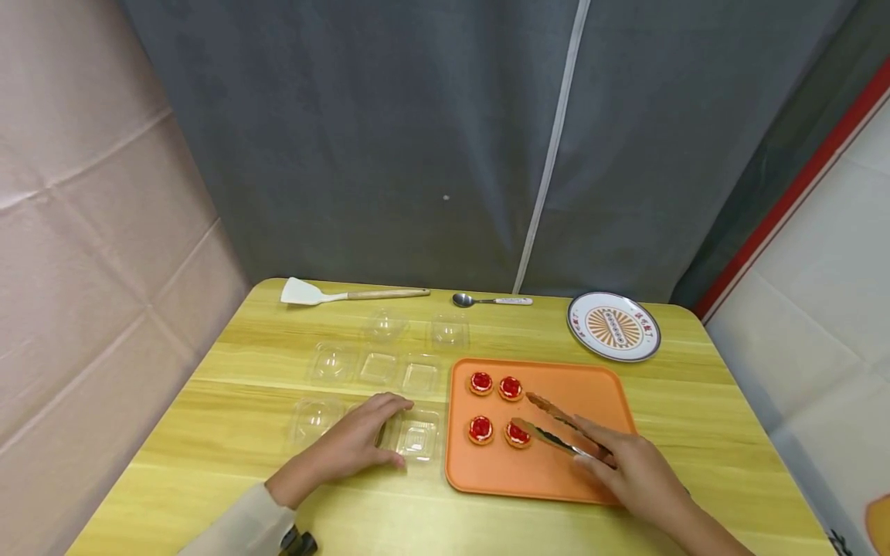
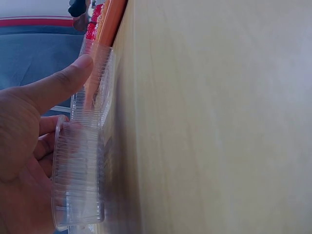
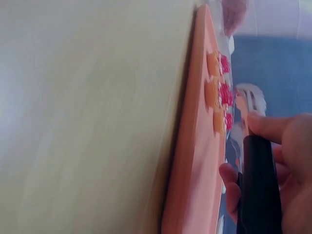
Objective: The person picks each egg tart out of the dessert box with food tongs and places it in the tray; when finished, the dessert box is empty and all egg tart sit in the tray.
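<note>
Grey curtain behind, wooden table (image 1: 229, 432) in front of us. Our left hand (image 1: 351, 446) rests flat over clear plastic cups (image 1: 417, 439) at the table's left-centre, fingers relaxed and spread, thumb against a cup rim in the left wrist view (image 2: 83, 141). More clear cups (image 1: 378, 367) sit further back. Our right hand (image 1: 636, 471) grips metal tongs (image 1: 556, 432), fingers curled round the handle; tong tips are apart, the lower tip touching the near-right tart (image 1: 518, 435). Four red jam tarts sit on the orange tray (image 1: 584, 386), two in the back row (image 1: 481, 383), two in front. Behind the tray: a patterned plate (image 1: 613, 326), a spoon (image 1: 490, 300), and a white spatula (image 1: 334, 293) near the table's far edge.
</note>
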Demonstrator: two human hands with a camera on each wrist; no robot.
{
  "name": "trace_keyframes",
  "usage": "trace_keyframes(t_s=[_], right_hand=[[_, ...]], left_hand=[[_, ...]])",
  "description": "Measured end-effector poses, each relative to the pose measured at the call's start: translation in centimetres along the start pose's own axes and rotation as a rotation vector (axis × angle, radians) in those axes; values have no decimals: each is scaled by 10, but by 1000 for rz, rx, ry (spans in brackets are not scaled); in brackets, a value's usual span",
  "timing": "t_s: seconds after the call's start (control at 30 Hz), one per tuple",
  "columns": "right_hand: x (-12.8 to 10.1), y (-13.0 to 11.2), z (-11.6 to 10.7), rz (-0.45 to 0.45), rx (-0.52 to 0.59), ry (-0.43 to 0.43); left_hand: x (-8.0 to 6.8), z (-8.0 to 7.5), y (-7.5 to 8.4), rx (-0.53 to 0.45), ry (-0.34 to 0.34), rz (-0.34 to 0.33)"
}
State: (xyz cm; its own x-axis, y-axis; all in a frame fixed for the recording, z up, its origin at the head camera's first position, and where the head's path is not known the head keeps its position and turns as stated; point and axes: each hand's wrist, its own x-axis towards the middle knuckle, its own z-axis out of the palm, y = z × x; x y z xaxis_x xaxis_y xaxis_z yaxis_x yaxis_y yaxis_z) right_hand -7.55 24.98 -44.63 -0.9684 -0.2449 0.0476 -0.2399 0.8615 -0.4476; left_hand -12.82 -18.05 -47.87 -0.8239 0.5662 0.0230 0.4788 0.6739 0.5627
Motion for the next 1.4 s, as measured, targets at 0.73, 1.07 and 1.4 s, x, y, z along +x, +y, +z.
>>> trace_keyframes(t_s=[0.73, 1.07, 1.4], right_hand=[[-24, 103, -37, 612, 236, -138], [-32, 121, -31, 564, 102, -20], [-31, 125, -15, 474, 53, 141]], left_hand=[[0, 2, -1, -18, -9, 2], [2, 3, 0, -4, -9, -1], [0, 2, 4, 80, -5, 2]])
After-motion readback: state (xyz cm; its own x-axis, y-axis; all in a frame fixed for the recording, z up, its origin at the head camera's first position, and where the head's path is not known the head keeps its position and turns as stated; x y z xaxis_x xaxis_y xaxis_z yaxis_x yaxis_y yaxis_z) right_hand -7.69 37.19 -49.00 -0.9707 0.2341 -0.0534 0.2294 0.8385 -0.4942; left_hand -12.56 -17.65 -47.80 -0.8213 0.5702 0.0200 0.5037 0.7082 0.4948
